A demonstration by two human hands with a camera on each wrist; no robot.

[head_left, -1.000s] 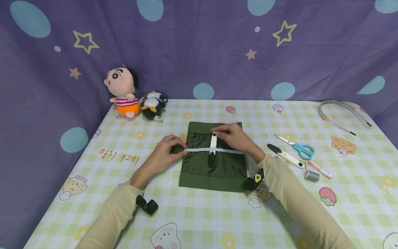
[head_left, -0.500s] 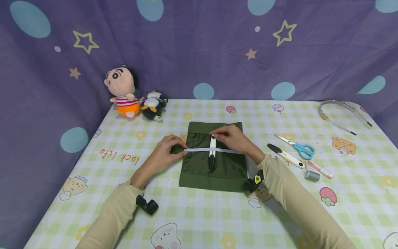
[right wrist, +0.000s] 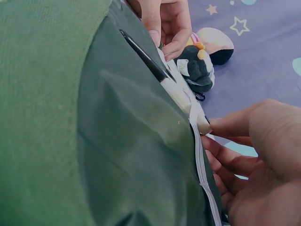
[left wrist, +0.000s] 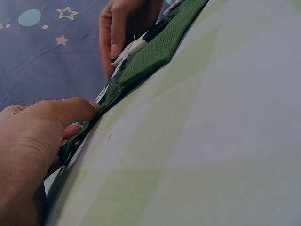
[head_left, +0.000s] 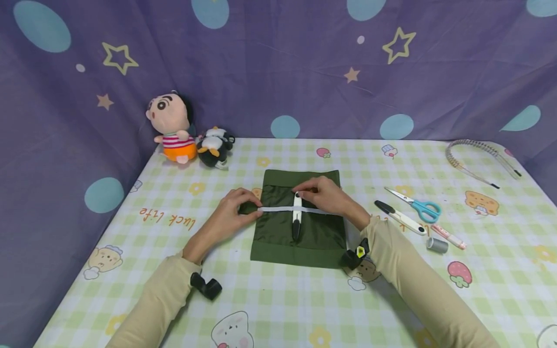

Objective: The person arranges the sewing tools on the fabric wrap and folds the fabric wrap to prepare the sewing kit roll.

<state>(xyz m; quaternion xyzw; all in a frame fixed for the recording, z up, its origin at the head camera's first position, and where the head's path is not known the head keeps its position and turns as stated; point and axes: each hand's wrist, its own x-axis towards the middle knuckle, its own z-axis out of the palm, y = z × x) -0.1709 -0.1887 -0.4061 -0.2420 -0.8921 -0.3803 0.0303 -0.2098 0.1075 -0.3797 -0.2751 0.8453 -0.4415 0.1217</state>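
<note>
Pinching edge of green cloth [head_left: 274,234] between left fingers [head_left: 250,195], mid-frame, pinching black-and-white tool [head_left: 297,218], crossed by white elastic [head_left: 276,209], between right fingers [head_left: 308,184]

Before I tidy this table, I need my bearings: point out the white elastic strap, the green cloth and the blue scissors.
White elastic strap [head_left: 280,209]: head view, its left stretch.
Green cloth [head_left: 319,233]: head view, its dark lower panel.
Blue scissors [head_left: 416,206]: head view, where the handles meet.

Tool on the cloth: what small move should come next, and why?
Probably the right hand should let go of the tool: it already lies under the strap, an end showing on each side, while the left hand pinches the edge of the cloth.
</note>
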